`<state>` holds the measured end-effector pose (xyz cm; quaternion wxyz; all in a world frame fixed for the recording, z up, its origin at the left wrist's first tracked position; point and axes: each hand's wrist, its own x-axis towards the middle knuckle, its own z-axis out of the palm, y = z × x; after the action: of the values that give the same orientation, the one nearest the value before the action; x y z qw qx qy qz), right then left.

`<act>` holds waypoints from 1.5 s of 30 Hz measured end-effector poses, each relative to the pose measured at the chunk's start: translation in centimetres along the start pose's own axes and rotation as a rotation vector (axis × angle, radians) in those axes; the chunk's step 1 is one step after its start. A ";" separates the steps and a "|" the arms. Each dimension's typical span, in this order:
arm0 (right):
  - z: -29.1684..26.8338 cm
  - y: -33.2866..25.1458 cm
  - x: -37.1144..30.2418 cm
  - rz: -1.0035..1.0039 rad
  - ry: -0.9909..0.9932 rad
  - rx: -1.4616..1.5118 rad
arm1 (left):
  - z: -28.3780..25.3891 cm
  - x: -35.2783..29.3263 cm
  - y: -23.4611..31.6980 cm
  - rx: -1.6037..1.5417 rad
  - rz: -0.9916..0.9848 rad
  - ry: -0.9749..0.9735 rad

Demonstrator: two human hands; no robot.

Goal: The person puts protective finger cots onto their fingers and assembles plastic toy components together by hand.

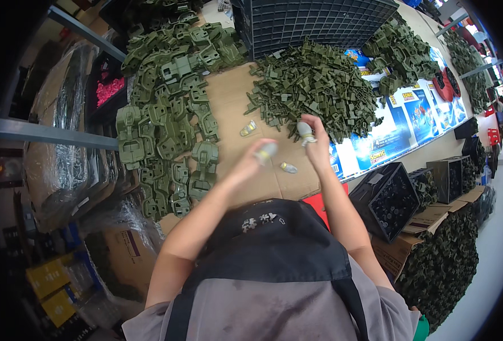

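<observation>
My left hand (252, 161) is smeared by motion over the brown cardboard sheet (234, 102); a grey-and-yellow cap-like piece (266, 151) shows at its fingertips. To its right, my right hand (315, 136) is closed, its fingers curled by the edge of the pile of small green plastic parts (314, 85). A grey rounded piece with a pale rim (305, 129) sits at its thumb side, worn or held, I cannot tell which. Two similar small grey-and-yellow pieces lie on the cardboard, one beyond the left hand (248, 128) and one between the hands, nearer me (288, 167).
Larger green moulded parts (166, 108) are heaped at the left. A black crate (314, 25) stands at the back, with another green heap (402, 57) beside it. Printed blue-and-white sheets (388, 136) lie at the right. Black bins (385, 199) stand beyond the table's right edge.
</observation>
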<state>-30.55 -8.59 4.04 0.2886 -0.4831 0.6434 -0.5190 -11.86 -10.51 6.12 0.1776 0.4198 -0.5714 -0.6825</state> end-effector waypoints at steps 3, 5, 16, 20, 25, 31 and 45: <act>-2.4 4.2 -1.8 0.144 -0.265 -0.146 | -5.6 0.5 -6.7 0.068 -0.028 0.323; -3.2 8.9 -4.9 0.244 -0.411 -0.262 | -5.9 0.8 -8.5 0.198 -0.085 0.309; 1.7 6.6 -3.8 -0.423 -0.693 -0.638 | -0.6 1.6 -12.0 0.283 0.076 0.335; 1.0 2.6 -3.1 0.210 -0.617 -0.230 | -1.0 -0.7 -9.0 0.033 0.058 0.283; 1.0 -2.7 -4.6 0.080 -0.335 0.250 | 1.3 -2.6 -2.1 -0.306 0.159 0.055; -0.8 -8.3 -5.7 -0.818 -0.148 -0.236 | 1.0 -4.2 -0.2 -0.376 0.275 0.078; -1.7 -9.9 -7.8 -0.500 -0.129 0.112 | 2.3 -5.7 1.0 -0.477 0.321 0.118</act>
<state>-26.00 -0.65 12.92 0.2184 -0.6424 0.4545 -0.5771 -10.59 -5.23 9.15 0.4100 0.3095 -0.4424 -0.7351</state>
